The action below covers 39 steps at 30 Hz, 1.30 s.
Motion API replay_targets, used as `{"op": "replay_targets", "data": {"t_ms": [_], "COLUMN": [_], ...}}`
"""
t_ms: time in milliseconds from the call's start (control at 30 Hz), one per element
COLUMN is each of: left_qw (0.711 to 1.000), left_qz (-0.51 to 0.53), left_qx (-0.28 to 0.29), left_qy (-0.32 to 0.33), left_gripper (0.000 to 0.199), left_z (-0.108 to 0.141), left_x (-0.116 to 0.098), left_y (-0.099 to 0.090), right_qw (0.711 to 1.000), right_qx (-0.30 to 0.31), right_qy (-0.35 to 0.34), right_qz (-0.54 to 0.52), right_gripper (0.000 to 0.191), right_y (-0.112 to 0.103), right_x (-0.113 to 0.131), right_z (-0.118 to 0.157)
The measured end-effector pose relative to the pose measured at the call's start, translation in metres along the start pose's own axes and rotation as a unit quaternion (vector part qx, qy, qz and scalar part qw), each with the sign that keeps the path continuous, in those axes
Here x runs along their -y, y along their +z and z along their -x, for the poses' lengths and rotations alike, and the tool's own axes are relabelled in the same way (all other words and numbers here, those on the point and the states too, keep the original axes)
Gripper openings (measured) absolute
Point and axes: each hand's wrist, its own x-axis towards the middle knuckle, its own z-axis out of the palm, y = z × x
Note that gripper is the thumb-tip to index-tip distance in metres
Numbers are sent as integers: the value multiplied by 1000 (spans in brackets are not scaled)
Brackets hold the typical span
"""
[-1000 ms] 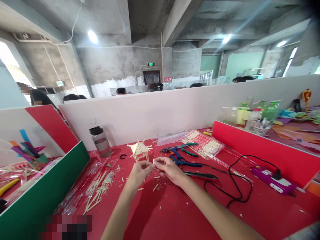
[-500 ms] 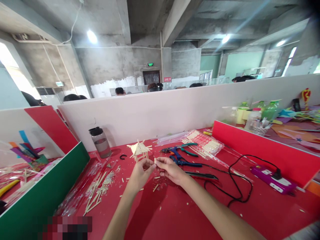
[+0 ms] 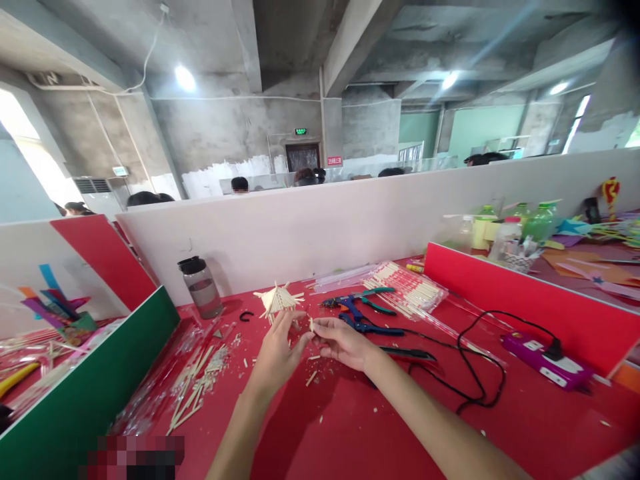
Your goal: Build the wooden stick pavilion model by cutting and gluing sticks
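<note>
Pale stick piece (image 3: 312,325), small and short, is pinched between the thumb and fingers of the right hand (image 3: 345,343), held over the middle of the red bench (image 3: 340,440). The left hand (image 3: 277,350) is just beside it, its thumb and fingers spread apart, with the thumb tip close to the right fingertips; whether the two hands touch is hard to tell. Behind the left hand stands a stick hut (image 3: 277,299) with a pointed roof, its lower part partly hidden by the fingers. Stick scraps (image 3: 312,378) are scattered on the bench beneath the hands. To the left lie loose sticks (image 3: 185,407), and farther back an upright bottle (image 3: 204,293) with a black lid stands near the white partition (image 3: 310,233). A black curved piece (image 3: 245,316) lies between the bottle and the hut. To the right of the hut are pliers with green handles (image 3: 377,307) and a blue tool (image 3: 380,329), with wrapped sticks (image 3: 410,291) beyond. Farther right, a purple power strip (image 3: 545,363) lies beside the red divider (image 3: 525,307), a black plug (image 3: 554,348) in it.
</note>
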Motion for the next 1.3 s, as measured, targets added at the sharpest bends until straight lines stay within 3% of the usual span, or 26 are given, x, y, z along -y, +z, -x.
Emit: {"op": "replay_targets", "data": {"t_ms": [433, 733, 1133, 1300], "left_qw": [992, 993, 982, 982], "left_qz": [-113, -117, -155, -149], "left_qx": [-19, -28, -42, -76], "left_qy": [54, 14, 100, 93], "left_gripper": [14, 15, 17, 16], "left_z": [4, 4, 7, 7], "left_x": [-7, -4, -3, -4], "left_y": [0, 2, 5, 7], "right_qw": [1000, 999, 999, 998], "right_qx": [-7, -11, -20, -31], "right_qy": [-28, -43, -36, -38], "right_qz": [10, 16, -18, -47], "right_gripper": [35, 33, 30, 29], "right_y": [-1, -6, 3, 9], "right_x": [-2, -4, -3, -5], "right_z": [-2, -5, -2, -2]}}
